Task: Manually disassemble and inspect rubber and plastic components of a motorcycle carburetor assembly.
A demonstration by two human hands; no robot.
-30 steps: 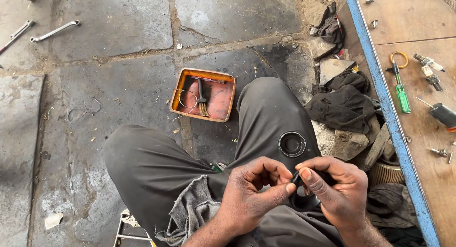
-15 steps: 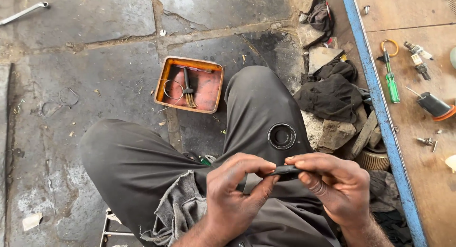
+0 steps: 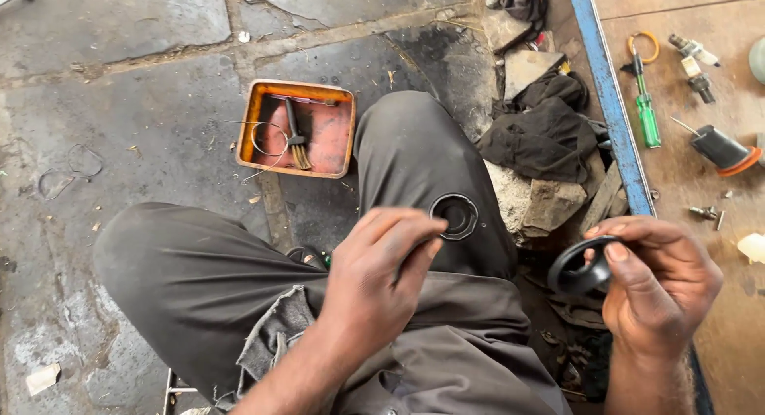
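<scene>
Fingers of the right hand (image 3: 661, 291), at the lower right of the frame, are closed around a black rubber ring (image 3: 578, 267). At centre, the left hand (image 3: 374, 283) is held loosely curled and empty, its fingertips just beside a round black cap (image 3: 454, 216) resting on the grey-trousered knee. An orange tray (image 3: 263, 104) with a brush (image 3: 296, 140) is seen above, on the stone floor.

Seated person holding a black rubber ring, with a round cap resting on the knee.

The right hand (image 3: 657, 291) pinches the black rubber ring (image 3: 579, 267) between thumb and fingers. The left hand (image 3: 374, 283) hangs over the lap, fingertips just beside the round cap (image 3: 454, 216). An orange tray (image 3: 255, 116) with a brush (image 3: 296, 144) sits on the stone floor (image 3: 119, 80); a green screwdriver (image 3: 645, 112) lies on the wooden board (image 3: 709, 192).
</scene>
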